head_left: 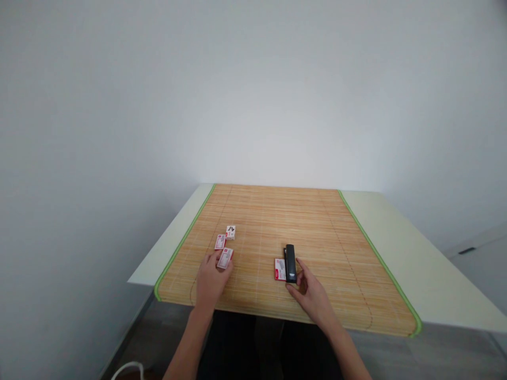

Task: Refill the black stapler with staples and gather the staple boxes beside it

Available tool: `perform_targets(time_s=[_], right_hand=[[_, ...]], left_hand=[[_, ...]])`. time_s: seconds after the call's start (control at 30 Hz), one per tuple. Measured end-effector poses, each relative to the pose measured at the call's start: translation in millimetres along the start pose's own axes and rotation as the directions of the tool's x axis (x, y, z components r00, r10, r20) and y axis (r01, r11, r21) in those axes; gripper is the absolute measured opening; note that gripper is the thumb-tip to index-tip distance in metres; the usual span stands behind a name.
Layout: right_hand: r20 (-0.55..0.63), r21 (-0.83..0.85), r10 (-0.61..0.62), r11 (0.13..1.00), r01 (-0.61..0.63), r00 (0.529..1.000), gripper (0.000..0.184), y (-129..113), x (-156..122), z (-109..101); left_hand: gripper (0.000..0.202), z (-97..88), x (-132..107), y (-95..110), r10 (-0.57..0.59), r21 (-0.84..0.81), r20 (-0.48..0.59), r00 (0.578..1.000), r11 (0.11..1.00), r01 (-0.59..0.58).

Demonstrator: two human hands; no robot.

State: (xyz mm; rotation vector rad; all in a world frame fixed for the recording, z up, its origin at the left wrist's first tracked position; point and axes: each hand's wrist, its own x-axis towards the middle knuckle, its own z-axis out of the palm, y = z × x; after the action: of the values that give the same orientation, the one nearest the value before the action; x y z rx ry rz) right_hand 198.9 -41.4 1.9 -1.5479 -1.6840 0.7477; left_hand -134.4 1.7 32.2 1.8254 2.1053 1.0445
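Observation:
My left hand (211, 277) is closed on a small red-and-white staple box (225, 258), thumb on its right side and fingers on its left. Just beyond it are a second red-and-white box (220, 241) and a white box with a dark picture (230, 232). On the right, a black stapler (290, 264) points away from me. My right hand (311, 293) curls about its near end, thumb at the front and index finger along the right side. Another red-and-white box (280, 269) lies against the stapler's left side, and whether it reaches underneath cannot be seen.
A bamboo mat (269, 211) with green edging covers the middle of a white table (415, 253). Its front edge lies close to my body. A plain wall (269, 105) stands behind the table. A white cable (129, 365) shows low on the left.

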Motion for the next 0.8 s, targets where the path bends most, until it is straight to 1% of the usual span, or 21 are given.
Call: perform_targets(time_s=[0.03,0.1,0.17,0.23,0.3,0.4,0.53,0.63,0.8], right_hand=[[0.0,-0.002,0.003,1.0,-0.003,1.0,0.08,0,0,0],[-0.008,-0.013,0.012,1.0,-0.012,1.0,0.08,-1,0,1],[-0.02,-0.022,0.012,1.0,-0.013,1.0,0.081,-1,0,2],[-0.026,-0.021,0.0,1.0,-0.001,1.0,0.08,-1,1,3],[-0.026,-0.018,-0.012,1.0,0.012,1.0,0.08,-1,1,3],[-0.021,-0.02,-0.02,1.0,0.019,1.0,0.079,-2,0,2],[-0.015,-0.032,-0.025,0.999,0.024,1.0,0.079,-3,0,1],[-0.025,-0.05,-0.03,0.998,0.028,0.999,0.078,-5,0,0],[-0.034,-0.065,-0.041,0.997,0.039,0.999,0.074,-4,0,2]], left_hand=[[0.04,8.1,-5,17,0.004,-0.054,0.024,1.0,0.999,-0.003],[0.043,27.2,-16,51,0.047,-0.17,0.118,0.992,0.985,-0.027],[0.045,47.4,-27,81,0.094,-0.238,0.182,0.979,0.97,-0.049],[0.049,64.8,-36,103,0.106,-0.234,0.209,0.972,0.971,-0.055],[0.054,76.3,-42,114,0.113,-0.211,0.221,0.969,0.975,-0.066],[0.055,80.6,-47,117,0.103,-0.178,0.235,0.966,0.982,-0.061],[0.039,74.7,-46,111,0.082,-0.203,0.309,0.947,0.979,-0.019],[0.039,74.7,-43,108,0.105,-0.235,0.335,0.937,0.972,-0.025],[0.039,82.7,-42,107,0.143,-0.265,0.351,0.925,0.963,-0.048]])
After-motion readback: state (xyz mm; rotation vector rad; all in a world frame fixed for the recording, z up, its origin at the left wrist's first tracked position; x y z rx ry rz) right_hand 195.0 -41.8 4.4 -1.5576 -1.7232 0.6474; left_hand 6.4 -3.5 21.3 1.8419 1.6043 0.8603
